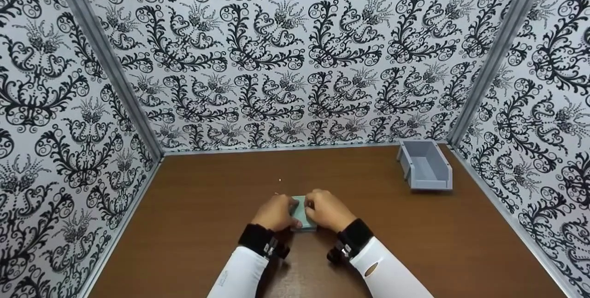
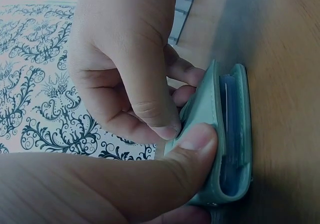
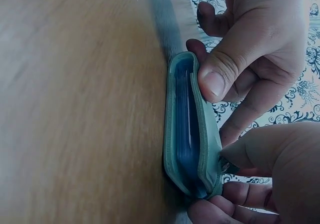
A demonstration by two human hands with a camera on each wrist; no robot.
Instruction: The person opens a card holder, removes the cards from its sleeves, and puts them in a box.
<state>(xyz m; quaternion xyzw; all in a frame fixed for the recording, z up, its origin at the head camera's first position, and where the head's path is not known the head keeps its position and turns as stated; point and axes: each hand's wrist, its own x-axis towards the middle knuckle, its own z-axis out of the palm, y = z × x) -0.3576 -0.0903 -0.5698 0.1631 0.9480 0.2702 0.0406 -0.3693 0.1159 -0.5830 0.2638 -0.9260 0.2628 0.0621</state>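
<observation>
A mint-green card holder (image 1: 300, 213) lies flat on the table between both hands, with clear plastic sleeves (image 3: 186, 119) showing at its near side. The left hand (image 1: 273, 213) grips its rounded spine side, the thumb (image 2: 199, 139) lying on the top cover. At the opposite side, the right hand (image 1: 331, 211) has its thumb and fingers pinched around the cover's edge. Beside those fingertips, in the right wrist view, shows a small dark fastening (image 3: 226, 166), mostly covered. Part of the cover is hidden under both hands.
A grey open-front plastic bin (image 1: 431, 184) stands at the table's back right corner. The brown wooden table (image 1: 207, 224) is bordered by patterned walls (image 1: 276, 58) on the left, back and right. A tiny pale speck (image 1: 280, 180) lies beyond the hands.
</observation>
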